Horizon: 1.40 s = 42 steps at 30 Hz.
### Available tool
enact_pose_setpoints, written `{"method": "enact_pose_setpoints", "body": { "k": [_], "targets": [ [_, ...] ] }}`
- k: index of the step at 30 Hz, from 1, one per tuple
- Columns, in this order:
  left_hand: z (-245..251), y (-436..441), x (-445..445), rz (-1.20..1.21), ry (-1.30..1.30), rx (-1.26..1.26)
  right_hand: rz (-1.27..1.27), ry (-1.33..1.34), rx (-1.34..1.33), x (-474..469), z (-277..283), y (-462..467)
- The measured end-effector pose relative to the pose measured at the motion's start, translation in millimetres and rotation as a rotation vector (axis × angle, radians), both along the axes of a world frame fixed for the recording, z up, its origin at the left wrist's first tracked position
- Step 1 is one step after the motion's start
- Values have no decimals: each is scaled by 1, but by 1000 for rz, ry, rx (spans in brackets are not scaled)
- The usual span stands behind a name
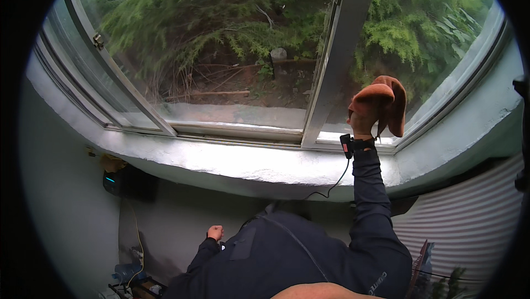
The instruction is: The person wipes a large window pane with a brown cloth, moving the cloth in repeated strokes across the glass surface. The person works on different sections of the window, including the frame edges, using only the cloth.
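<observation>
My right hand (364,122) is raised to the right-hand window pane (426,46) and holds a rust-orange cloth (377,94). Part of the cloth folds over the fingers and hides them; another part hangs down on the right. Whether the cloth touches the glass, I cannot tell. Around that wrist is a black strap with a small device (346,146) and a thin cable. Low beside my body, my left hand (215,232) is curled with nothing visible in it, well below the white windowsill (248,160).
A metal window frame (327,92) divides the panes, with a latch (98,41) on the left sash. Below the sill at left hangs a dark device (112,180) with a blue light. A blue water bottle (126,273) lies at lower left. Ribbed striped material (459,212) stands at right.
</observation>
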<state>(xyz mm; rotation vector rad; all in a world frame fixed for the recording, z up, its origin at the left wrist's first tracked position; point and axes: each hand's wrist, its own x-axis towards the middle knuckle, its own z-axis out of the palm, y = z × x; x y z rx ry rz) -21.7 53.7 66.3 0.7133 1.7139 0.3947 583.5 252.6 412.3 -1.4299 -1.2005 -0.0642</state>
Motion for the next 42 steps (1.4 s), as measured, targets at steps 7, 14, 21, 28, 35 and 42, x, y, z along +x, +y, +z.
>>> {"method": "enact_pose_setpoints", "body": {
  "k": [7, 14, 21, 28, 35, 42],
  "targets": [
    [3, 27, -54, -34, 41, 27, 27, -394, 110, -72, -14, -4],
    [22, 54, -83, -61, 91, -8, -122, -412, 64, -51, -27, 17],
    [31, 48, -46, -117, 35, 71, -138, 161, -183, -11, -19, 2],
    [-8, 18, -56, -177, -80, 67, -231, 403, 207, 80, -6, -40],
    [-68, -4, -66, -228, 64, 192, -381, 176, 350, 127, 16, -61],
    [-70, 3, -83, -193, 16, 173, -479, 16, 517, 85, 22, -47]
  ]
}}
